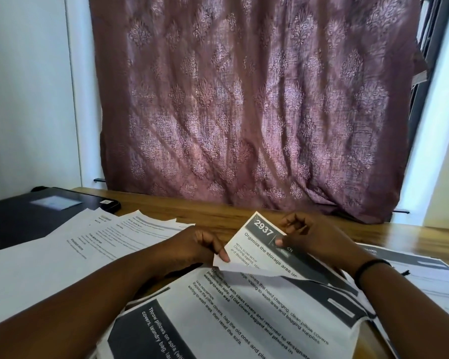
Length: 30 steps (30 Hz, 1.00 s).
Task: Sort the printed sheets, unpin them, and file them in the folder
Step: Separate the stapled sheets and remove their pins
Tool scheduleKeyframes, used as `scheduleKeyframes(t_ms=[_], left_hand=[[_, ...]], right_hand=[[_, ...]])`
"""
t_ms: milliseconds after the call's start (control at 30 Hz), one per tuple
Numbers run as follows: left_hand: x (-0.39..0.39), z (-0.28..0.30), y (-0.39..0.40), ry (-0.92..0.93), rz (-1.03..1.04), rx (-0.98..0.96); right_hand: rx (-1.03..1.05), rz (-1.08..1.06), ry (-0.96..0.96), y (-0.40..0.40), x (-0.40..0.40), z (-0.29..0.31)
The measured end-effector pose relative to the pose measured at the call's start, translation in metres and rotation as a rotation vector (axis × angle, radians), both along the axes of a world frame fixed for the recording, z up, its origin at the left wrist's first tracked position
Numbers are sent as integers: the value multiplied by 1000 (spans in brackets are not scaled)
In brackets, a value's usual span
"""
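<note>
Both hands hold a printed sheet (254, 244) headed "2937", lifted off the pile in front of me. My left hand (205, 244) pinches its lower left edge between fingers and thumb. My right hand (311, 239) grips its upper right part, thumb pressed on the dark header band. Under it lies a stack of printed sheets (244, 314) with dark header bars, the top one about throw pillows. A black folder (24, 213) with a pale label lies on the table at the far left. No pin is visible.
White text sheets (70, 244) fan out at the left, overlapping the folder. More printed pages (430, 278) lie at the right. A small dark object (110, 204) sits beside the folder. The wooden table (412, 234) backs onto a purple patterned curtain (244, 112).
</note>
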<state>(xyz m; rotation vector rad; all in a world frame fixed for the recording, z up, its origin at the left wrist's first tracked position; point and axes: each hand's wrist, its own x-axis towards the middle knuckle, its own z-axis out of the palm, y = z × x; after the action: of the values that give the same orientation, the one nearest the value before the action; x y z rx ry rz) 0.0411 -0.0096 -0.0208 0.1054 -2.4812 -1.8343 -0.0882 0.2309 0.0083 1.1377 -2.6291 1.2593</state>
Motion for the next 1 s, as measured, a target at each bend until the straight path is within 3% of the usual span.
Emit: scheduleKeyframes(t_ms=[367,567,667,733,800,833,933,1000], left_hand=[[1,-2,-1,61,-5,-77],[1,-5,-2,138,-54,-132],[-1,-5,0,187,-44,-156],[3,-1,2,182,-88,-184],[6,3,2,163,-130,-243],[7,3,2,143,-114,-231],[5,0,1,113,-61,-215],[5,0,2,109,-65,-215]], right_hand=[[-51,148,-108,-3,9,12],[126,527,-566,11,22,25],[202,625,-741,15,19,24],[145,625,-805,16,21,25],[31,459,-729,14,21,26],[-2,332,-604,12,18,24],[147,60,-136,9,1,12],[263,8,-98,8,-7,2]])
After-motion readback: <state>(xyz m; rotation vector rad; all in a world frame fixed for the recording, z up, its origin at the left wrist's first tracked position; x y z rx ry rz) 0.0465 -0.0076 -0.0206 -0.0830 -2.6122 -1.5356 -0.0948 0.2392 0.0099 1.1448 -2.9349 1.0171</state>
